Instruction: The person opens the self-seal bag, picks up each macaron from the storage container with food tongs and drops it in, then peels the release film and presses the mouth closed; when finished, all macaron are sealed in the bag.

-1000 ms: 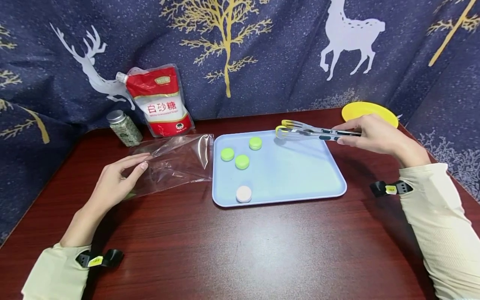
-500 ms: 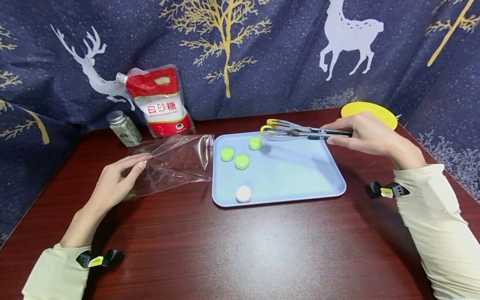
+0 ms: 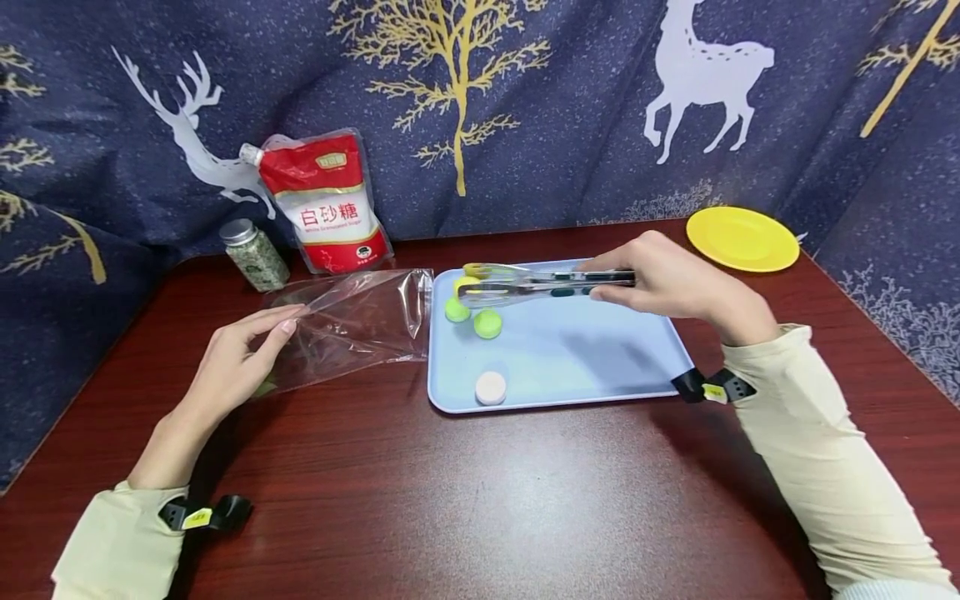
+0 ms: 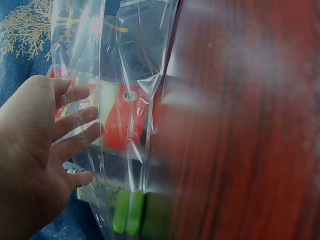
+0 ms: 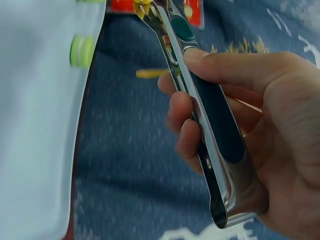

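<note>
Taking the light-blue rectangular tray point(image 3: 555, 379) as a clock face, with twelve toward the fabric wall, I see one pair of yellow-tipped metal tongs with dark green grips point(image 5: 220, 120) reaching in from two o'clock, its ends above the tray toward ten. Those ends stand slightly apart; whether anything sits between them, I can't tell.

From head height I count two round, bright green macarons plainly, one toward ten o'clock point(image 3: 457, 311) and one near nine point(image 3: 487, 324); the tongs cover the tray just beyond. One round, pinkish-white macaron point(image 3: 491, 388) lies toward eight.

The right hand point(image 3: 663, 279) hangs over two o'clock, clamped on the tongs, thumb along one grip and fingers curled on the opposite arm; its forearm slants in from four. The left hand point(image 3: 236, 358) is at nine, thumb and fingers pinching one clear plastic bag point(image 3: 367, 325), its forearm rising from eight. A green shape shows through the film.

Further out stand one red-and-white sugar pouch point(image 3: 330, 200) and one silver-lidded glass jar point(image 3: 258, 260), both at ten, and one round yellow plate point(image 3: 742, 239) at two, all on the reddish-brown wooden table point(image 3: 450, 500).
</note>
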{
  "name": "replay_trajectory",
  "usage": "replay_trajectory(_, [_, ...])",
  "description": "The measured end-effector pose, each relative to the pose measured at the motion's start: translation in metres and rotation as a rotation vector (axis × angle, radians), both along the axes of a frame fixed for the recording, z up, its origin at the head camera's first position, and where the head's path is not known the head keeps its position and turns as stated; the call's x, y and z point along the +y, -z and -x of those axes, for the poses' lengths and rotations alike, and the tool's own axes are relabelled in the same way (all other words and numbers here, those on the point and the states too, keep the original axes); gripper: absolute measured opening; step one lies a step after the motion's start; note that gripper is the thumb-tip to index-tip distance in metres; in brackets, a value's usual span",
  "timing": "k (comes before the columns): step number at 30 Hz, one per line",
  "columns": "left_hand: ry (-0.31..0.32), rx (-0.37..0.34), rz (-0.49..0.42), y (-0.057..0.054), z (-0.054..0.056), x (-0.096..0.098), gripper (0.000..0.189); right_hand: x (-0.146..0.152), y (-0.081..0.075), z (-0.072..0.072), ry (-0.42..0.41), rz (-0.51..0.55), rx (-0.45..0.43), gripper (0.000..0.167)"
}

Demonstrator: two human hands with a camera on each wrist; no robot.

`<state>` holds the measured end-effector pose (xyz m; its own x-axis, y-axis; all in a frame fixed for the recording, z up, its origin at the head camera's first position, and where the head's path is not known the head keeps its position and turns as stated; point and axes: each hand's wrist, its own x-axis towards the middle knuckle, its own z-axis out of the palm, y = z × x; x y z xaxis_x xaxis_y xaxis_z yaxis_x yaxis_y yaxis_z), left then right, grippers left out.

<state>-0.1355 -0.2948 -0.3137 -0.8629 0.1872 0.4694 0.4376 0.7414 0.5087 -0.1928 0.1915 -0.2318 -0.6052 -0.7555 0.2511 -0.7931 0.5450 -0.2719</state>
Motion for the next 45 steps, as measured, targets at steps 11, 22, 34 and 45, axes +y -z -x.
replay_trajectory(11, [0.012, 0.012, -0.002, -0.001, -0.001, -0.004, 0.026, -0.072, 0.006, 0.005, -0.117, -0.002, -0.003, 0.028])
replay_trajectory(22, [0.015, 0.033, -0.005, -0.002, 0.001, -0.004, 0.026, -0.142, 0.018, 0.008, -0.197, -0.025, -0.009, 0.020])
replay_trajectory(34, [0.008, 0.074, -0.036, -0.003, 0.001, -0.005, 0.026, -0.204, 0.030, 0.003, -0.140, -0.053, 0.047, 0.011])
replay_trajectory(45, [0.029, 0.098, -0.047, -0.001, 0.003, -0.002, 0.023, -0.251, 0.038, -0.012, 0.036, -0.104, 0.025, 0.011])
